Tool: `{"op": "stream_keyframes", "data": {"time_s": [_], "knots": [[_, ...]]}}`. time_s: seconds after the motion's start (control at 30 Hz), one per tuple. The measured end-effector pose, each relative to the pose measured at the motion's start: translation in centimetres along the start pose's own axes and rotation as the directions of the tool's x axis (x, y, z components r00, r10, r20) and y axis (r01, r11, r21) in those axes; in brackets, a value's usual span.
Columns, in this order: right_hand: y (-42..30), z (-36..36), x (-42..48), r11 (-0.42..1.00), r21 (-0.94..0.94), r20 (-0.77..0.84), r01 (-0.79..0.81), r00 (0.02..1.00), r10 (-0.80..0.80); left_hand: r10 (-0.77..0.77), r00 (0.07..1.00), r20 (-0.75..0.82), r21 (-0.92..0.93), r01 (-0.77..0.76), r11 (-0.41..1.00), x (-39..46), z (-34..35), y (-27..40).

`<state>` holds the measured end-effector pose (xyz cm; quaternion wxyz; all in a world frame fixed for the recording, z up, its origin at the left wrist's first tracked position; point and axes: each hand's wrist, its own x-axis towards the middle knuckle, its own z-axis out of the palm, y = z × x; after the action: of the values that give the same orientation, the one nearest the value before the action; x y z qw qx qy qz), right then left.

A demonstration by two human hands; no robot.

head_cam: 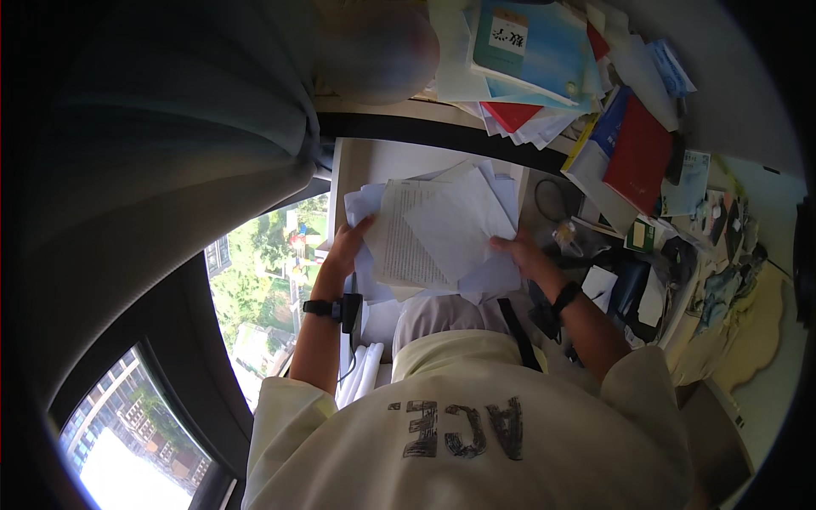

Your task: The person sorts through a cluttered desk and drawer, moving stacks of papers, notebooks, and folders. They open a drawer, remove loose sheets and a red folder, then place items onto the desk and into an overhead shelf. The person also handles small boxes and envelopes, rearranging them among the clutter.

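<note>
A loose stack of paper sheets spreads out in front of my body, its edges uneven and turned at different angles. One upper sheet carries dense printed lines; a blank-looking sheet lies slanted across it. My left hand grips the stack's left edge, thumb on top. On the right edge my right hand holds it the same way, thumb pressing on the slanted sheet. The fingers of both hands are hidden under the paper. Behind the stack is a pale drawer or open compartment.
Beyond the dark desk edge lie a blue-green textbook and piled papers. A red book leans at the right. Below it are a dark blue case and assorted clutter. A window and a grey curtain are at the left.
</note>
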<state>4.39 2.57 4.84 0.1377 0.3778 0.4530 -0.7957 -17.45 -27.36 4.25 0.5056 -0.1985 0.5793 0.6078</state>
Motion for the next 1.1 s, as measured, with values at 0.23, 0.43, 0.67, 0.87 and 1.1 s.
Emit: {"op": "stream_keyframes", "data": {"time_s": [0.23, 0.43, 0.67, 0.87, 1.1], "knots": [[-5.4, -0.2, -4.7, 0.95, -0.128, 0.061, 0.285, 0.958, -0.279, 0.407, 0.912, 0.043, 0.036, -0.409, 0.912, -6.0, 4.8, 3.4], [-11.7, -1.2, -5.7, 0.942, -0.074, 0.039, 0.327, 0.945, -0.324, 0.529, 0.843, 0.098, -0.057, -0.526, 0.848, -7.6, 9.0, 7.3], [-18.2, -3.2, -6.5, 0.937, 0.03, 0.007, 0.349, 0.937, -0.35, 0.477, 0.867, 0.144, -0.139, -0.459, 0.877, -7.2, 11.7, 9.4], [-23.7, -6.9, -3.7, 0.901, 0.132, -0.134, 0.413, 0.908, -0.396, 0.33, 0.91, 0.249, 0.009, -0.343, 0.939, -8.9, 10.4, 8.9], [-27.7, -10.8, 4.9, 0.923, -0.072, -0.235, 0.377, 0.893, -0.383, 0.111, 0.988, 0.106, 0.222, -0.132, 0.966, -8.2, 6.4, 1.1]]}}
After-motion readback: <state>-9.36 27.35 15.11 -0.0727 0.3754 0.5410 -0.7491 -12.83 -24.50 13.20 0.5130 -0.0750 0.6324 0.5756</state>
